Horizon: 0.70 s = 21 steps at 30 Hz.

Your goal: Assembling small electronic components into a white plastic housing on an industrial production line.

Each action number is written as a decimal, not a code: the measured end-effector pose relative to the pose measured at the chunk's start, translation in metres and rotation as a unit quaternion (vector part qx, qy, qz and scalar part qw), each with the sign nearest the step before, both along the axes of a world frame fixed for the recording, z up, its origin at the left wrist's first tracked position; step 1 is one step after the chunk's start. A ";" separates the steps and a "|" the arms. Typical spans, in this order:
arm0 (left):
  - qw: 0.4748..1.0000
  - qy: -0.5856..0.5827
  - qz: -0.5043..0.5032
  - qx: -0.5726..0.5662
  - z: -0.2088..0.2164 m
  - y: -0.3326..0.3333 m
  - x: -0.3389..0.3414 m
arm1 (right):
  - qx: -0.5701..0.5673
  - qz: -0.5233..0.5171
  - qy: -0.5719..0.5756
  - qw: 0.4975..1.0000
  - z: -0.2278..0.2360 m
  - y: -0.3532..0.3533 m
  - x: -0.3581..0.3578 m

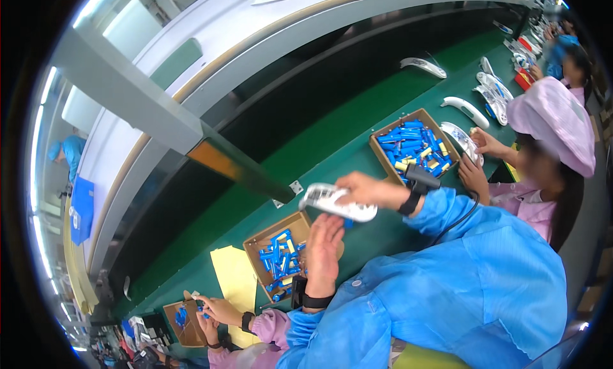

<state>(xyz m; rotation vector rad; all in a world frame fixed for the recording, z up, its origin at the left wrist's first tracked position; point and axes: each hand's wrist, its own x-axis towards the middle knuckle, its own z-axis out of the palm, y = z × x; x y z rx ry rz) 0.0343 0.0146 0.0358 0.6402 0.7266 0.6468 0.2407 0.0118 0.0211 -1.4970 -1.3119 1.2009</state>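
My right hand (369, 189) is closed on the end of a white curved plastic housing (329, 201), its inner side with dark parts facing up. The housing is held above the green bench. Just below it, my left hand (323, 253) has its fingers stretched out, the tips close to the housing's lower edge; whether they touch it I cannot tell. A small bit of blue (348, 222) shows under the housing. Beside my left hand stands a cardboard box (254, 246) of blue cylindrical battery cells (278, 260), some with pale yellow parts.
Another cardboard box (377, 145) of blue cells stands to the right. Beyond it a co-worker in pink (533, 206) handles a white housing (461, 139); more housings (465, 109) lie nearby. At lower left are yellow paper (233, 273) and another co-worker's hands (217, 311). A grey post (140, 94) rises ahead.
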 end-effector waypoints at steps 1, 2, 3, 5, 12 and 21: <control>0.999 0.011 -0.034 0.008 0.008 -0.002 -0.003 | -0.003 -0.033 -0.028 0.999 0.002 0.017 0.015; 0.999 0.017 -0.037 -0.004 0.011 -0.004 -0.007 | 0.016 -0.069 -0.056 0.996 -0.002 0.038 0.028; 0.999 0.016 -0.039 -0.002 0.012 -0.005 -0.009 | 0.035 -0.110 -0.087 0.989 -0.009 0.060 0.042; 0.998 0.034 -0.056 -0.015 0.010 -0.003 -0.017 | 0.092 -0.154 -0.200 0.963 -0.027 0.103 0.062; 0.999 0.032 -0.008 -0.036 0.006 0.008 -0.024 | 0.023 -0.220 -0.305 0.926 -0.091 0.206 0.070; 0.986 0.108 -0.038 -0.123 -0.004 0.026 -0.013 | 0.011 -0.163 -0.464 0.871 -0.113 0.248 0.109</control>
